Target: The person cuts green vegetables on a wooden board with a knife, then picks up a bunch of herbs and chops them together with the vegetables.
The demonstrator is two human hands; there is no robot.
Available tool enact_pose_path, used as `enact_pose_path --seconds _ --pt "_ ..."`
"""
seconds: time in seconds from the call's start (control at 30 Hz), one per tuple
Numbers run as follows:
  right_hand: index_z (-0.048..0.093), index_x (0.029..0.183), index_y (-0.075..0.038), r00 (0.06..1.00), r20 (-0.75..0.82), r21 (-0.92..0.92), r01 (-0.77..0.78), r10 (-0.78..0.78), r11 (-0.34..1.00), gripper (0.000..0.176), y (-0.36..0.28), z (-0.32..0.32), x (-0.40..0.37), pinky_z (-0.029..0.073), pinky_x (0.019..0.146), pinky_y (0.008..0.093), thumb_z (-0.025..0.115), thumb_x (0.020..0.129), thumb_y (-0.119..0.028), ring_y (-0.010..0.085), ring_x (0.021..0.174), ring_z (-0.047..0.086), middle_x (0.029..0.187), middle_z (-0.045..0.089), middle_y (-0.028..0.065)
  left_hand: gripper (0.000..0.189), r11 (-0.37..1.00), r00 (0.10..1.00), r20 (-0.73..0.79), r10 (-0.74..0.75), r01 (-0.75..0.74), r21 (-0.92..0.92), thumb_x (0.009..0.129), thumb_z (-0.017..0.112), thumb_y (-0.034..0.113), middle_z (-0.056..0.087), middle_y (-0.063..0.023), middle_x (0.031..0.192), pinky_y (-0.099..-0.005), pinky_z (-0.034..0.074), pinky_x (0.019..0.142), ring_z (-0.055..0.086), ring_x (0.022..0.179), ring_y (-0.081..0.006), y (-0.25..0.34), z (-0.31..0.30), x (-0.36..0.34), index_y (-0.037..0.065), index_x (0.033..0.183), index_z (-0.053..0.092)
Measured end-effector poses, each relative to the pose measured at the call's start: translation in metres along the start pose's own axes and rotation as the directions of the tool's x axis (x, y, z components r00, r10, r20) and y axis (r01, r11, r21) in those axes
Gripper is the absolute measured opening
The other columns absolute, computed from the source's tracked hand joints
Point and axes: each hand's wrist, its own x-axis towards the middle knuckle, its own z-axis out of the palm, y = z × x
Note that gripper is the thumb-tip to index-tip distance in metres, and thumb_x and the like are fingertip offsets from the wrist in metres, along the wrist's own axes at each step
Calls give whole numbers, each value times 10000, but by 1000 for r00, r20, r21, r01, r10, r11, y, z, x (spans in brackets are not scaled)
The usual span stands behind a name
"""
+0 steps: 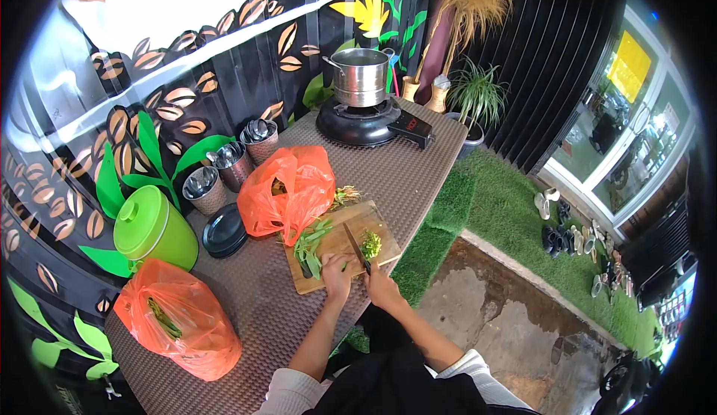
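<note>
A wooden cutting board (310,283) lies on the table in front of me. My right hand (382,286) is closed round the handle of a knife (353,242), its blade pointing away across the board. Just left of the blade, my left hand (337,268) rests with curled fingers on leafy greens, mostly hidden under it. More long green leaves (309,246) spread over the board's left side. Right of the knife sits a small pile of chopped greens (370,245). Beyond the board's far edge lie stems with roots (345,196).
An orange plastic bag (291,187) stands behind the board, another orange bag (183,325) at the left. A green lidded bucket (160,228), dark stacked plates (224,232) and cutlery cups (237,165) line the wall. A steel pot (361,79) sits on a black stove (358,125) at the far end.
</note>
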Motion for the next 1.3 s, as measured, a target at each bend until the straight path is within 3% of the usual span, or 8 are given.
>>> enact_pose_path --seconds 0.13,0.33,0.4,0.5,0.73,1.1,1.2,1.3 --pt "365 1180 7 999 12 4 35 -36 999 380 6 -6 6 478 744 558 453 932 -267 483 824 604 853 614 324 113 997 997 -35 71 -69 42 705 723 74 616 -77 863 -350 448 813 536 920 -268 11 -3 -1 49 815 713" --pt "382 1146 39 997 27 8 77 -77 997 367 14 -15 18 477 721 557 450 927 -248 500 809 595 817 606 335 174 996 993 84 78 -80 24 722 690 62 637 -74 886 -349 447 830 545 901 -275 3 -4 -2 65 893 717" --pt "411 1103 41 993 103 39 54 -58 998 360 16 -17 22 484 768 555 456 923 -267 490 902 597 1004 575 346 200 998 997 80 -21 26 -64 731 687 60 645 -77 877 -357 454 822 561 895 -279 2 -4 0 54 930 690" --pt "398 1101 55 986 -31 20 163 -163 986 350 14 -14 17 478 721 557 460 922 -239 496 813 598 885 599 348 233 989 994 55 -96 102 -108 734 680 53 633 -100 893 -381 458 814 561 895 -297 3 -3 1 63 965 655" --pt "372 1163 13 999 -16 -55 -32 31 998 369 -5 2 -15 513 662 536 487 918 -238 446 772 636 823 625 290 151 996 996 65 -56 60 -66 715 687 43 660 -94 868 -369 464 777 567 867 -291 5 -3 -1 66 861 654" --pt "380 1098 -4 993 -77 -55 83 -87 995 312 0 3 -1 510 678 542 497 913 -226 463 779 628 814 629 283 125 993 996 35 -86 88 -84 699 693 39 661 -83 824 -360 465 755 570 828 -279 9 -3 -1 62 818 662" --pt "382 1090 0 999 -21 -44 -31 31 999 300 -11 6 -8 505 694 548 490 914 -217 465 792 625 814 627 284 117 995 999 14 -31 32 -93 704 695 43 662 -88 822 -359 471 744 574 810 -283 4 -1 -1 61 816 670" --pt "382 1096 4 994 -95 -60 51 -57 997 305 -7 11 11 503 703 551 486 914 -218 465 796 626 817 623 298 142 992 996 22 -84 85 -96 708 709 40 654 -99 820 -349 474 741 590 826 -274 2 0 -3 65 847 694"
